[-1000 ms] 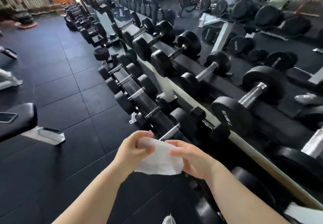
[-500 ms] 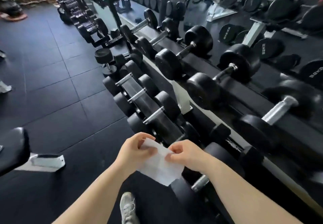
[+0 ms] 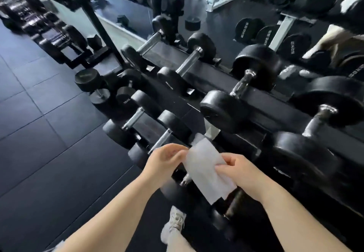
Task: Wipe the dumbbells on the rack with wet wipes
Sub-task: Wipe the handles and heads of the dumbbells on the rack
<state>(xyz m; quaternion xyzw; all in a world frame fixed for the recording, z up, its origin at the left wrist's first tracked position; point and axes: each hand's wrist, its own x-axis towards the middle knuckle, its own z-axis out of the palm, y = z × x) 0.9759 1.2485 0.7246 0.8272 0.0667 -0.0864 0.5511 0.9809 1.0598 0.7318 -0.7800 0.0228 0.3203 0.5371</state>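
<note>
A white wet wipe (image 3: 207,170) is stretched between both hands in front of the dumbbell rack (image 3: 214,79). My left hand (image 3: 164,162) pinches its upper left edge, and my right hand (image 3: 239,173) pinches its right side. Black dumbbells with metal handles fill the rack: a large one (image 3: 240,88) on the upper tier, another (image 3: 315,121) to its right, and smaller ones (image 3: 146,127) on the lower tier just beyond my left hand. The wipe hangs above the lower tier and touches no dumbbell.
Dark rubber floor tiles (image 3: 49,143) spread to the left. A single dumbbell (image 3: 92,86) stands on end at the rack's left end. A mirror (image 3: 246,15) behind the rack reflects plates and benches. My white shoe (image 3: 175,224) is below, near the rack's base.
The view has closed in on the rack and shifted along it. The wipe has been pulled out longer between my hands, with the right hand lower on it.
</note>
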